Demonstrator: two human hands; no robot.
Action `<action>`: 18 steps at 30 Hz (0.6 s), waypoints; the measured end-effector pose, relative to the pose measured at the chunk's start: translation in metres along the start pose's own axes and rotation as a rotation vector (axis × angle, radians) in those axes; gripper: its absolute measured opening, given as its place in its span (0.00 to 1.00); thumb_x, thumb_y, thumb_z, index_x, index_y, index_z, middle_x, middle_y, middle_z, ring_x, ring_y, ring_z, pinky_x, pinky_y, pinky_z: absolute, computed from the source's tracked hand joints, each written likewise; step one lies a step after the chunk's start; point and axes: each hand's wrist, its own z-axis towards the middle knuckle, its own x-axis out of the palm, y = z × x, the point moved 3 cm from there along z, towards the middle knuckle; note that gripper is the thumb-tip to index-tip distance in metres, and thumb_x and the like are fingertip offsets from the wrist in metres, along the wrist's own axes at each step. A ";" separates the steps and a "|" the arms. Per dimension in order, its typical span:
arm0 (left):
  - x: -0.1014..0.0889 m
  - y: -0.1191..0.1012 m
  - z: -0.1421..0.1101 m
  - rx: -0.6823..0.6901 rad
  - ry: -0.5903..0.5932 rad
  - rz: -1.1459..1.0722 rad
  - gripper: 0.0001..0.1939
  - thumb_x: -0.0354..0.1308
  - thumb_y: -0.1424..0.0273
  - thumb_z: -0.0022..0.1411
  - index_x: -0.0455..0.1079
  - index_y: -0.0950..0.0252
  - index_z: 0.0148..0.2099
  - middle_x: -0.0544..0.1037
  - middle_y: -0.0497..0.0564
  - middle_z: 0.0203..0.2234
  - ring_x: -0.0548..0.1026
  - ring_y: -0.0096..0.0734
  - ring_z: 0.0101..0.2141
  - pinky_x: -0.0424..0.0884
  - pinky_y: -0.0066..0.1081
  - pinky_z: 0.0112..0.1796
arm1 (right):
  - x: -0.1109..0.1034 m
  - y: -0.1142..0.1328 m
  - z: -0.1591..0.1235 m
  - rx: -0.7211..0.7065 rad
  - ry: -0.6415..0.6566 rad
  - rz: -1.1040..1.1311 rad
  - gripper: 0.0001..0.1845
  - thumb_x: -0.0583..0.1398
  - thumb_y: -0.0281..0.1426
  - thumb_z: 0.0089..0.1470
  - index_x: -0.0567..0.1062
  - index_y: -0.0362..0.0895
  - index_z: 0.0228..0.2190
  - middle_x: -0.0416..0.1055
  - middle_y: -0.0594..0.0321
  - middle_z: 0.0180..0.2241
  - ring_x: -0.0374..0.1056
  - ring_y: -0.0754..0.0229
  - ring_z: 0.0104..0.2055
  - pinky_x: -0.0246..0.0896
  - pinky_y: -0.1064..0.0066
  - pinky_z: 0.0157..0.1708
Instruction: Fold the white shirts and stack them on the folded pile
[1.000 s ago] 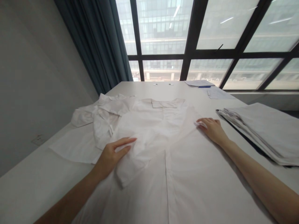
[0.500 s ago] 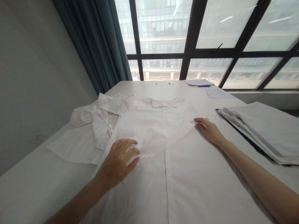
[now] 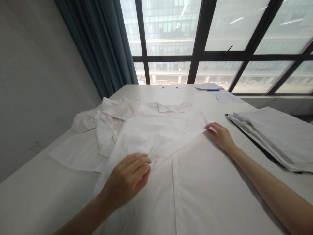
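Note:
A white shirt [image 3: 205, 192] lies spread on the table with its collar [image 3: 171, 108] at the far end and a placket line running down the middle. My left hand [image 3: 129, 178] has its fingers closed in a pinch on the cloth, left of the placket. Across the shirt, my right hand [image 3: 218, 135] pinches a cloth edge at the right side. Between the two hands that edge stretches in a slanting line. The fingertips of my left hand are partly hidden.
Another crumpled white garment [image 3: 83, 147] lies at the left. On the right is a stack of folded white cloth [image 3: 281, 133] on something dark. Papers [image 3: 207, 86] and a blue pen [image 3: 213, 90] lie at the back of the white table [image 3: 146, 92], before the window.
My left hand has moved right and toward me, its fingers closing on the cloth. The flap under it lies flatter, and the edge between the hands is straighter. My right hand has barely shifted.

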 end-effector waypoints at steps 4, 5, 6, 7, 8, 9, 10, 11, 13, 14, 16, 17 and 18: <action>0.006 0.001 -0.004 -0.001 0.123 -0.076 0.09 0.52 0.76 0.66 0.71 0.63 0.36 0.78 0.51 0.46 0.72 0.37 0.53 0.64 0.40 0.57 | 0.001 -0.003 0.000 0.025 0.018 -0.069 0.09 0.54 0.28 0.56 0.75 0.45 0.34 0.75 0.55 0.36 0.70 0.51 0.40 0.64 0.60 0.44; 0.010 0.007 -0.007 -0.057 0.139 -0.054 0.09 0.51 0.75 0.67 0.72 0.63 0.38 0.78 0.52 0.47 0.72 0.38 0.52 0.66 0.41 0.56 | 0.002 -0.004 0.000 0.024 0.035 -0.069 0.09 0.55 0.28 0.55 0.75 0.46 0.32 0.75 0.56 0.34 0.70 0.51 0.39 0.64 0.60 0.43; 0.013 0.014 -0.010 -0.129 0.141 -0.014 0.09 0.50 0.74 0.67 0.72 0.63 0.41 0.77 0.54 0.47 0.72 0.39 0.52 0.67 0.42 0.54 | 0.004 -0.005 0.000 0.025 0.044 -0.066 0.08 0.55 0.28 0.54 0.75 0.46 0.31 0.75 0.56 0.33 0.70 0.51 0.39 0.64 0.60 0.43; 0.017 0.023 -0.014 -0.204 0.138 0.035 0.11 0.49 0.73 0.68 0.72 0.64 0.45 0.76 0.55 0.48 0.72 0.41 0.50 0.69 0.42 0.52 | 0.005 -0.007 0.000 0.031 0.043 -0.063 0.08 0.55 0.28 0.54 0.75 0.46 0.30 0.75 0.57 0.32 0.69 0.51 0.38 0.64 0.60 0.43; 0.020 0.032 -0.018 -0.275 0.132 0.085 0.13 0.48 0.73 0.68 0.71 0.65 0.49 0.76 0.57 0.48 0.72 0.42 0.49 0.70 0.44 0.50 | 0.005 -0.008 0.000 0.040 0.036 -0.060 0.08 0.55 0.28 0.54 0.75 0.45 0.30 0.75 0.57 0.32 0.69 0.51 0.38 0.64 0.60 0.43; 0.023 0.040 -0.021 -0.331 0.132 0.127 0.14 0.47 0.73 0.68 0.70 0.66 0.52 0.75 0.58 0.48 0.72 0.43 0.49 0.71 0.45 0.49 | 0.006 -0.010 -0.001 0.052 0.025 -0.057 0.09 0.55 0.29 0.55 0.75 0.45 0.30 0.75 0.56 0.33 0.70 0.52 0.38 0.64 0.60 0.43; 0.025 0.047 -0.024 -0.373 0.144 0.159 0.16 0.46 0.73 0.68 0.70 0.67 0.53 0.75 0.59 0.48 0.72 0.45 0.48 0.71 0.46 0.48 | 0.006 -0.011 -0.001 0.066 0.015 -0.052 0.09 0.55 0.29 0.55 0.76 0.45 0.31 0.75 0.56 0.34 0.70 0.52 0.38 0.64 0.61 0.43; 0.026 0.053 -0.026 -0.400 0.162 0.183 0.16 0.46 0.74 0.68 0.70 0.68 0.54 0.74 0.60 0.47 0.72 0.45 0.47 0.71 0.46 0.47 | 0.007 -0.013 -0.002 0.078 0.006 -0.044 0.09 0.55 0.30 0.56 0.76 0.45 0.32 0.74 0.56 0.35 0.70 0.53 0.37 0.65 0.61 0.42; 0.027 0.060 -0.028 -0.428 0.212 0.215 0.16 0.48 0.74 0.67 0.70 0.67 0.53 0.75 0.59 0.44 0.72 0.45 0.45 0.72 0.46 0.46 | 0.008 -0.014 -0.003 0.097 -0.003 -0.024 0.10 0.55 0.30 0.56 0.76 0.45 0.35 0.74 0.56 0.37 0.71 0.55 0.36 0.66 0.63 0.40; 0.027 0.061 -0.028 -0.435 0.233 0.225 0.16 0.49 0.74 0.67 0.71 0.66 0.53 0.75 0.58 0.43 0.72 0.45 0.43 0.72 0.45 0.45 | 0.009 -0.015 -0.003 0.101 -0.002 -0.012 0.10 0.55 0.30 0.56 0.76 0.45 0.36 0.74 0.56 0.37 0.71 0.56 0.35 0.66 0.64 0.40; 0.027 0.060 -0.028 -0.443 0.259 0.238 0.15 0.51 0.74 0.66 0.71 0.65 0.53 0.75 0.56 0.40 0.72 0.45 0.41 0.71 0.45 0.44 | 0.011 -0.016 -0.004 0.098 0.009 0.013 0.10 0.55 0.29 0.56 0.76 0.45 0.36 0.73 0.57 0.38 0.71 0.57 0.35 0.67 0.66 0.39; 0.027 0.059 -0.028 -0.445 0.264 0.236 0.15 0.51 0.74 0.66 0.71 0.65 0.53 0.76 0.56 0.39 0.72 0.45 0.41 0.71 0.45 0.44 | 0.011 -0.015 -0.004 0.094 0.015 0.023 0.09 0.56 0.29 0.55 0.76 0.45 0.35 0.73 0.57 0.38 0.71 0.57 0.35 0.67 0.66 0.39; 0.027 0.058 -0.027 -0.445 0.267 0.227 0.15 0.50 0.74 0.67 0.71 0.65 0.54 0.76 0.56 0.39 0.72 0.46 0.41 0.71 0.45 0.44 | 0.012 -0.015 -0.004 0.091 0.019 0.030 0.09 0.56 0.29 0.55 0.76 0.45 0.35 0.74 0.57 0.37 0.71 0.57 0.35 0.67 0.66 0.39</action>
